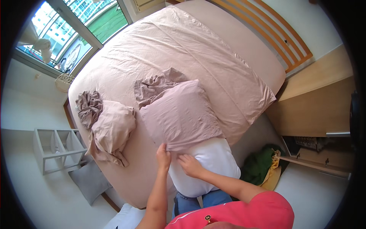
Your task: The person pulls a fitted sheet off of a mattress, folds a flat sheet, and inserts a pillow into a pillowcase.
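A white pillow point(211, 160) lies at the near edge of the bed, its far part inside a pinkish-mauve pillowcase point(183, 114). My left hand point(163, 157) pinches the near left corner of the pillowcase hem. Just right of it, my right hand point(190, 165) rests on the white pillow close to the hem, fingers bent; whether it grips any fabric cannot be told. A crumpled greyish-mauve cloth point(154, 86) touches the far end of the pillowcase. Further left on the bed is a bunched pale pink cloth point(114, 126) with a darker crumpled cloth point(89, 107) against it.
A pink sheet point(183, 48) covers much of the bed, below a slatted wooden headboard point(268, 23). At the left are a grey shelf unit point(61, 148) and a grey cushion point(90, 179). On the right stand an open wooden cabinet point(314, 108) and a green and yellow fabric heap point(260, 166).
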`<state>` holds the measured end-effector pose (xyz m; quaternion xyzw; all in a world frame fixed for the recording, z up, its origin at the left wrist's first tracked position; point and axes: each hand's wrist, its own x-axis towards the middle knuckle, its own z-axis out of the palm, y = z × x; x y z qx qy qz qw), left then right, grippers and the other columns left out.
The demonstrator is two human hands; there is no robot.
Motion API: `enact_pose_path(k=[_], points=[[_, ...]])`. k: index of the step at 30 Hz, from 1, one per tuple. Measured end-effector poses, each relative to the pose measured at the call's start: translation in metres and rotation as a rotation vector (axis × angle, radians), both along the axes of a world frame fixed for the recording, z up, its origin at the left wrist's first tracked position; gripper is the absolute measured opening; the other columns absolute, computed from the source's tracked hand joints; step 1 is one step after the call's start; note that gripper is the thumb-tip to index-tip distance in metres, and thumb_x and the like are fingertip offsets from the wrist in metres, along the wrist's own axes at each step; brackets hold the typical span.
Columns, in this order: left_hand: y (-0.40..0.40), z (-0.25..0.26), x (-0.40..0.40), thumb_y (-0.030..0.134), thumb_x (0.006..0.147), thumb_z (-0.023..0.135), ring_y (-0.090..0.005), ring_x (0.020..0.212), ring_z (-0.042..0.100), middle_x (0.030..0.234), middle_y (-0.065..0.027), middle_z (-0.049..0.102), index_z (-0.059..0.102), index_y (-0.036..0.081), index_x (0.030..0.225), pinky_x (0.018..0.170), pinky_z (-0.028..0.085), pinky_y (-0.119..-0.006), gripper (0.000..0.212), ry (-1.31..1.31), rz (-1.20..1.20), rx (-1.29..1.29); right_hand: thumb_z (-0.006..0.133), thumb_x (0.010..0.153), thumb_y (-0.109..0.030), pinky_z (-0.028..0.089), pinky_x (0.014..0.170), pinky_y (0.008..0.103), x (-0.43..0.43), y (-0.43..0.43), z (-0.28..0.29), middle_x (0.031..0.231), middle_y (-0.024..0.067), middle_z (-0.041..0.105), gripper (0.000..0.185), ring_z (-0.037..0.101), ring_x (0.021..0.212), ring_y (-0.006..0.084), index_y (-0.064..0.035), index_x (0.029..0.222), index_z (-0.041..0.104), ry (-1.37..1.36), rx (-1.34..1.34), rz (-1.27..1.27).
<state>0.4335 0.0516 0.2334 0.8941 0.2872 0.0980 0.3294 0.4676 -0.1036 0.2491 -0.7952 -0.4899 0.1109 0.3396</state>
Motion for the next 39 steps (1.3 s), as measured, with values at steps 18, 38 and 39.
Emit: enact_pose_path(k=[18,38,39], points=[[-0.058,0.149,-0.024,0.033,0.085,0.047,-0.0350,0.062,0.052,0.066,-0.0185,0.053,0.055,0.002,0.070,0.056,0.041,-0.040,0.035,-0.298,-0.502,-0.495,0.050,0.076,-0.025,0.039,0.079,0.0403,0.101,0.005,0.037,0.101,0.0181,0.054,0.034,0.051,0.091,0.0342,-0.0061,0.104,0.054,0.142,-0.308,-0.483],[-0.026,0.189,-0.247,0.010,0.069,0.055,-0.0097,0.047,0.036,0.049,-0.0144,0.037,0.046,-0.005,0.062,0.044,0.032,-0.030,0.019,0.219,-0.021,-0.493,0.055,0.074,-0.033,0.043,0.076,0.0410,-0.031,-0.103,0.105,0.101,0.0189,0.056,0.039,0.054,0.089,0.0338,-0.0058,0.101,0.056,0.396,-0.754,-0.069],[-0.026,0.190,-0.252,0.010,0.069,0.055,-0.0107,0.046,0.036,0.049,-0.0146,0.038,0.046,-0.005,0.062,0.044,0.032,-0.030,0.019,0.225,0.014,-0.491,0.056,0.074,-0.032,0.043,0.075,0.0409,-0.024,-0.097,0.134,0.099,0.0185,0.056,0.036,0.054,0.089,0.0335,-0.0059,0.099,0.056,0.375,-0.753,-0.158]])
